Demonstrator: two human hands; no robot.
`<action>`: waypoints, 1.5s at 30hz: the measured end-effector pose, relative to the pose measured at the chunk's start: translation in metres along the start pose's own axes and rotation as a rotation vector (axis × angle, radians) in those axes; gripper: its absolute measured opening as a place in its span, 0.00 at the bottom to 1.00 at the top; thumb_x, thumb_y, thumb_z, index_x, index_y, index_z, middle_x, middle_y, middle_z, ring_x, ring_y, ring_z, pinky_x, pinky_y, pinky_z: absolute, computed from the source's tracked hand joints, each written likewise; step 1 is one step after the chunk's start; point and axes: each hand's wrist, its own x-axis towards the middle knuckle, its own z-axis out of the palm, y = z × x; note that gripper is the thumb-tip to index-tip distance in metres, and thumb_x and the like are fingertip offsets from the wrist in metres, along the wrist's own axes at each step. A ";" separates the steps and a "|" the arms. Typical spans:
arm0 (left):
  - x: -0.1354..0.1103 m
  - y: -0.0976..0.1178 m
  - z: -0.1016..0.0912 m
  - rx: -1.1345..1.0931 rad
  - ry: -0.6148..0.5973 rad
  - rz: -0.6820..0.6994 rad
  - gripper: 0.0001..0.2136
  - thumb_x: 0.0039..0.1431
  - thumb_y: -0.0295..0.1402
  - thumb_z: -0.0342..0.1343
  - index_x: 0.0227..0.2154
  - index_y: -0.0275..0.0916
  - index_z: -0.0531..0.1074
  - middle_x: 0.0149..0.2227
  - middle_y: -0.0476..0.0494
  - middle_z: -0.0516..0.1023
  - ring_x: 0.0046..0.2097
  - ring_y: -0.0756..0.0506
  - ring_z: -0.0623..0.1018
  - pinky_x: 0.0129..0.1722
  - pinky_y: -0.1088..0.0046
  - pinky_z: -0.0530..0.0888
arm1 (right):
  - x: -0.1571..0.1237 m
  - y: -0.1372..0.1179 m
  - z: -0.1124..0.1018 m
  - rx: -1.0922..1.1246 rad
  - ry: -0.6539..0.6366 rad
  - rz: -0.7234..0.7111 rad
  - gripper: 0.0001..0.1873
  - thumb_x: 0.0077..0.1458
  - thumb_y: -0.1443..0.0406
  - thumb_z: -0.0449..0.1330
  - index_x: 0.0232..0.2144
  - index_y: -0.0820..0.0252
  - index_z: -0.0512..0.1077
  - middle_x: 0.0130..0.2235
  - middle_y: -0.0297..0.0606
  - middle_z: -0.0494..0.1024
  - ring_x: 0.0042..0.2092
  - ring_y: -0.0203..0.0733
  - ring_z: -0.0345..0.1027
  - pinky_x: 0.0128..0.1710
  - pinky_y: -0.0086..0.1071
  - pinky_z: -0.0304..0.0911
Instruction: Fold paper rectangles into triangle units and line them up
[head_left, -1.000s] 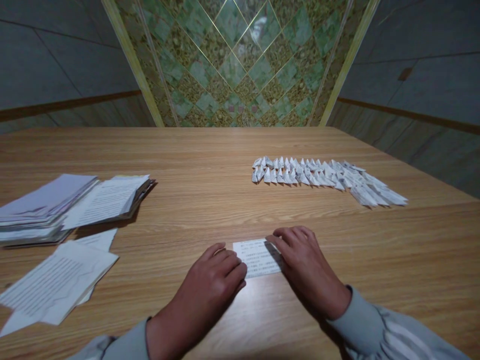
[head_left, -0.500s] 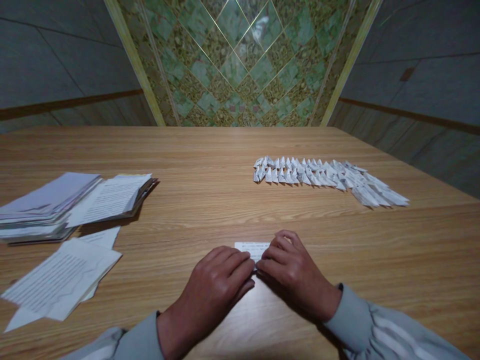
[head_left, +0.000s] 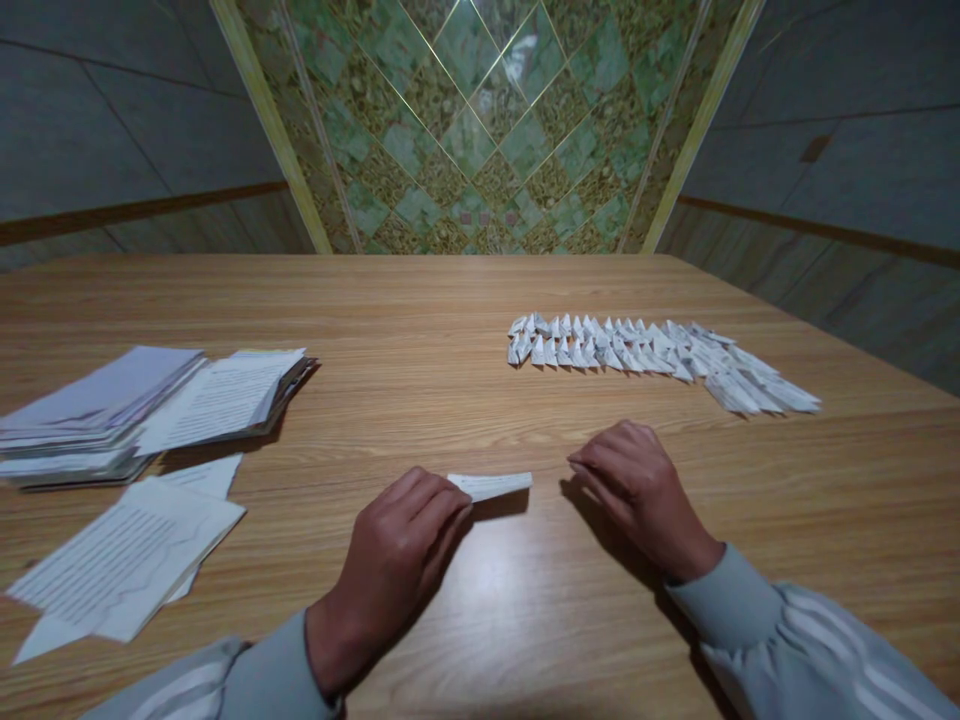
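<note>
A narrow folded strip of printed paper (head_left: 495,486) is pinched at its left end by my left hand (head_left: 405,545), and its right end sticks out slightly above the table, casting a shadow. My right hand (head_left: 637,490) is apart from the paper, off to its right, with the fingers bent and pressed together. No object shows between those fingertips. Farther back on the right, several small folded paper pieces (head_left: 592,350) stand in two rows, with flatter ones at the right end.
On the left of the wooden table (head_left: 390,400) lies a stack of papers and booklets (head_left: 97,410), with printed sheets (head_left: 217,400) on a pile beside it. Nearer me are loose printed sheets (head_left: 127,560). A tiled wall (head_left: 480,150) stands beyond the far edge.
My right hand has let go of the paper and moved right and away from me. My left hand has shifted left with the paper, which now looks narrower and raised.
</note>
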 end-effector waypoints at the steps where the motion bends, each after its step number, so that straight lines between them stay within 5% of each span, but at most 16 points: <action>1: 0.000 0.001 0.000 -0.038 0.018 -0.010 0.03 0.64 0.24 0.55 0.35 0.35 0.73 0.31 0.42 0.76 0.33 0.45 0.72 0.33 0.69 0.68 | 0.000 0.002 0.000 0.050 0.004 0.021 0.07 0.64 0.67 0.56 0.34 0.60 0.73 0.31 0.38 0.76 0.36 0.43 0.63 0.39 0.38 0.55; 3: 0.001 0.003 -0.001 -0.102 0.044 -0.007 0.03 0.63 0.23 0.56 0.37 0.35 0.73 0.32 0.42 0.77 0.34 0.45 0.72 0.34 0.69 0.69 | 0.000 0.000 0.002 0.169 -0.063 0.013 0.08 0.63 0.65 0.58 0.45 0.59 0.72 0.39 0.41 0.78 0.43 0.45 0.65 0.43 0.39 0.58; 6: 0.001 0.005 -0.001 -0.176 0.060 0.064 0.06 0.63 0.22 0.56 0.41 0.35 0.73 0.35 0.41 0.79 0.36 0.45 0.73 0.35 0.70 0.70 | 0.000 -0.010 0.007 0.273 -0.230 -0.059 0.26 0.56 0.60 0.66 0.55 0.57 0.66 0.52 0.45 0.73 0.52 0.49 0.63 0.51 0.43 0.57; 10: 0.002 0.006 0.001 -0.151 0.015 0.187 0.08 0.66 0.24 0.53 0.44 0.37 0.73 0.39 0.40 0.81 0.37 0.45 0.74 0.35 0.69 0.71 | 0.002 -0.021 0.011 0.289 -0.265 -0.135 0.03 0.61 0.66 0.60 0.38 0.56 0.73 0.46 0.38 0.78 0.48 0.43 0.65 0.51 0.41 0.56; 15: 0.000 0.012 0.004 0.080 -0.140 0.202 0.11 0.70 0.31 0.47 0.46 0.39 0.74 0.44 0.41 0.80 0.40 0.42 0.75 0.37 0.65 0.71 | 0.001 -0.020 0.009 0.227 -0.366 -0.184 0.04 0.60 0.69 0.60 0.34 0.56 0.74 0.38 0.35 0.80 0.45 0.42 0.66 0.53 0.43 0.54; 22: -0.010 0.025 0.004 0.104 -0.330 0.203 0.15 0.72 0.32 0.39 0.48 0.39 0.73 0.43 0.40 0.79 0.40 0.42 0.75 0.37 0.63 0.72 | -0.001 -0.008 0.009 0.300 -0.484 -0.073 0.04 0.59 0.67 0.63 0.38 0.55 0.77 0.36 0.35 0.80 0.43 0.40 0.69 0.51 0.40 0.57; 32: -0.020 0.027 0.008 0.104 -0.262 0.186 0.10 0.66 0.25 0.48 0.44 0.37 0.73 0.39 0.39 0.79 0.39 0.39 0.77 0.35 0.61 0.76 | 0.005 -0.006 0.019 0.430 -0.410 0.198 0.07 0.60 0.63 0.63 0.30 0.59 0.77 0.30 0.33 0.76 0.36 0.39 0.68 0.39 0.33 0.59; 38: -0.022 0.030 0.012 0.137 -0.127 0.195 0.11 0.64 0.23 0.47 0.43 0.34 0.74 0.40 0.37 0.79 0.40 0.39 0.78 0.36 0.63 0.78 | 0.010 -0.010 0.033 0.276 -0.383 0.201 0.08 0.58 0.63 0.65 0.29 0.59 0.74 0.31 0.33 0.75 0.38 0.40 0.66 0.40 0.34 0.55; 45: -0.027 0.029 0.018 0.164 -0.107 0.199 0.10 0.64 0.23 0.47 0.41 0.34 0.74 0.36 0.39 0.79 0.39 0.40 0.77 0.37 0.62 0.77 | 0.015 -0.013 0.043 0.123 -0.416 0.231 0.11 0.54 0.60 0.69 0.28 0.59 0.73 0.31 0.32 0.73 0.40 0.42 0.64 0.41 0.36 0.50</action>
